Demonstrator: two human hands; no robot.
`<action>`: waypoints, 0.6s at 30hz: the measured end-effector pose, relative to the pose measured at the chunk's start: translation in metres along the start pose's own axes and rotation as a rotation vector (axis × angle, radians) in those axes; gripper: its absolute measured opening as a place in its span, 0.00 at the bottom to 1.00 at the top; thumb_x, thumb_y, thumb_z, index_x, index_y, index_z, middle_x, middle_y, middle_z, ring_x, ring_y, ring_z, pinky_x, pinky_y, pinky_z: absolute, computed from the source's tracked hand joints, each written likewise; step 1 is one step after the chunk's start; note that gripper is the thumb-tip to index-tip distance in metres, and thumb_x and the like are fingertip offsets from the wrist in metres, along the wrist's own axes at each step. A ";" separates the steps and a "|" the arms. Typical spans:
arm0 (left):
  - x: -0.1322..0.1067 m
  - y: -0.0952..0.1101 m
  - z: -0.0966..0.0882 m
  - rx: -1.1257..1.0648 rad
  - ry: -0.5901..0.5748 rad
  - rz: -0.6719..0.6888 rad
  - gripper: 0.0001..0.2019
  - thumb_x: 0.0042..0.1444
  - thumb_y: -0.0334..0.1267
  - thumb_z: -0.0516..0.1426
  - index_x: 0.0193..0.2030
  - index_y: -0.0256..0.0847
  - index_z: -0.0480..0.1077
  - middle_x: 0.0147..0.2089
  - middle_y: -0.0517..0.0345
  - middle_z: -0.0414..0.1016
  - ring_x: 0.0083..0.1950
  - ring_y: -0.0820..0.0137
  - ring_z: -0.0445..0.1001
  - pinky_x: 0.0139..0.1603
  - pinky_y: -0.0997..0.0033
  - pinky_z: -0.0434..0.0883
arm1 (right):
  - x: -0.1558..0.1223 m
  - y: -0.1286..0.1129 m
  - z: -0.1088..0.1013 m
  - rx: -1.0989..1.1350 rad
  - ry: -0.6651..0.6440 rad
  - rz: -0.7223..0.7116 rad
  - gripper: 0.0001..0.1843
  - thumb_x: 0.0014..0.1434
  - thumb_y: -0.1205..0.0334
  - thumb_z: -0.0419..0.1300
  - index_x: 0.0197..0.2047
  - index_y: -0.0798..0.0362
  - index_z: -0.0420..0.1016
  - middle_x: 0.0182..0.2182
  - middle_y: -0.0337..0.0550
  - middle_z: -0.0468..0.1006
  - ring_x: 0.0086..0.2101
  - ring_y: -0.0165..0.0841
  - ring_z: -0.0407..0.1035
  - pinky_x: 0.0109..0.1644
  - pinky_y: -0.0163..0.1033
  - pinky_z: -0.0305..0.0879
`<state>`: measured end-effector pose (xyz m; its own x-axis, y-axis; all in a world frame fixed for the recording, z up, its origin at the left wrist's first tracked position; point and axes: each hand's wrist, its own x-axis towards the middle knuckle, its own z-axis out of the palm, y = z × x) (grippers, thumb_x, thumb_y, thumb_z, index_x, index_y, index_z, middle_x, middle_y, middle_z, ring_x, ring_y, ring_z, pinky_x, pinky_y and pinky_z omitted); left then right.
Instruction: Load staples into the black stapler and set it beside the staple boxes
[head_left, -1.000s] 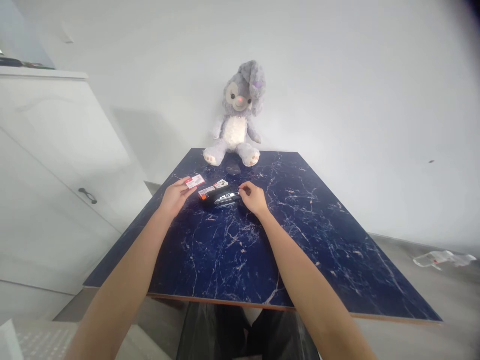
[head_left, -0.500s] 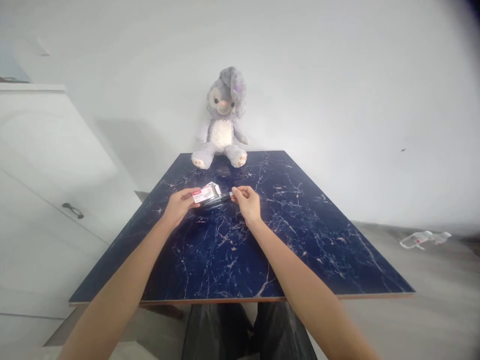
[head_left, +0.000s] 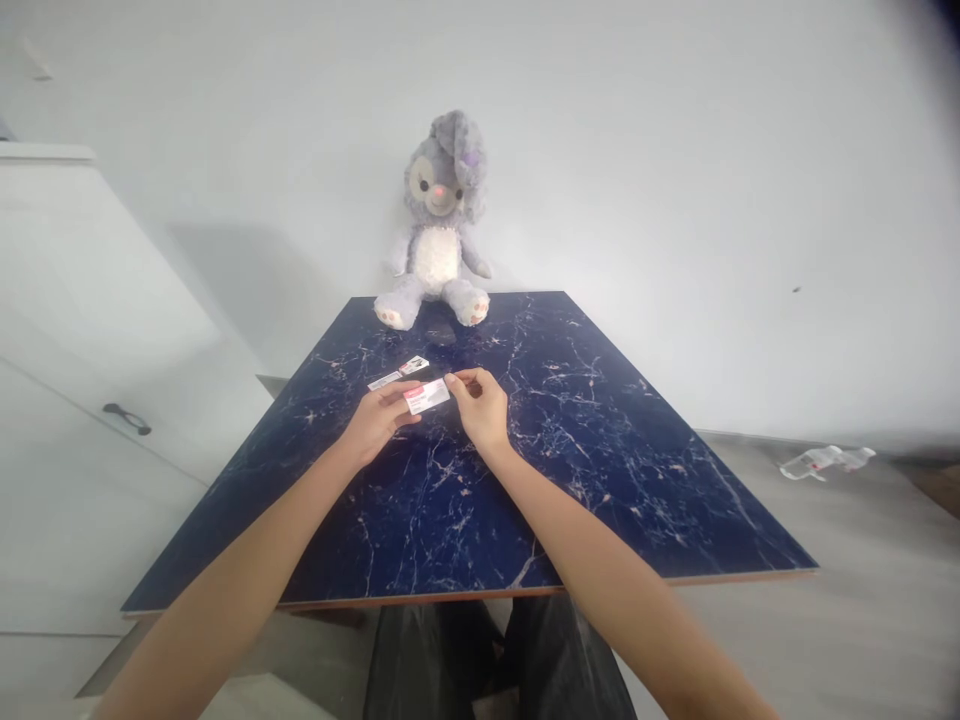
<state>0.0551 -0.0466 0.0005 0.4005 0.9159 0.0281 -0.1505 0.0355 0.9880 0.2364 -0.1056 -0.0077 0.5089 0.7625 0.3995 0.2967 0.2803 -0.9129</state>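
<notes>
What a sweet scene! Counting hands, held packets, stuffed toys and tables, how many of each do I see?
Hands: 2, left hand and right hand
Held: 1 red-and-white packet
Toys: 1 grey stuffed toy
Furniture: 1 dark blue table
Total: 5

Soft light, dark upper-right corner, slight blur.

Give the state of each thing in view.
Red-and-white box: held, open or shut unclear
Left hand: closed on the box
Right hand: at its right end, grip unclear
White packaging: lying on the table
Plush toy: sitting upright
Cabinet door: shut
Clear plastic: on the floor
</notes>
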 end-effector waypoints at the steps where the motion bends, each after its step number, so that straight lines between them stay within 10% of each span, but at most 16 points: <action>1: 0.001 0.001 -0.002 -0.021 0.010 -0.010 0.16 0.47 0.38 0.70 0.45 0.40 0.81 0.50 0.48 0.82 0.50 0.58 0.81 0.40 0.67 0.82 | -0.001 -0.001 0.000 0.004 -0.011 -0.016 0.16 0.62 0.45 0.60 0.39 0.49 0.79 0.35 0.40 0.80 0.34 0.33 0.73 0.44 0.38 0.70; 18: 0.002 -0.002 -0.009 -0.122 -0.122 -0.017 0.18 0.47 0.38 0.72 0.47 0.43 0.81 0.54 0.49 0.80 0.55 0.56 0.79 0.54 0.55 0.80 | 0.005 -0.001 0.000 0.278 -0.073 0.188 0.15 0.59 0.48 0.63 0.39 0.50 0.78 0.34 0.41 0.82 0.34 0.35 0.77 0.41 0.42 0.76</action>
<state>0.0482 -0.0414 -0.0029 0.5097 0.8596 0.0371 -0.2481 0.1055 0.9630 0.2385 -0.1021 -0.0044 0.4721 0.8527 0.2239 -0.0333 0.2711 -0.9620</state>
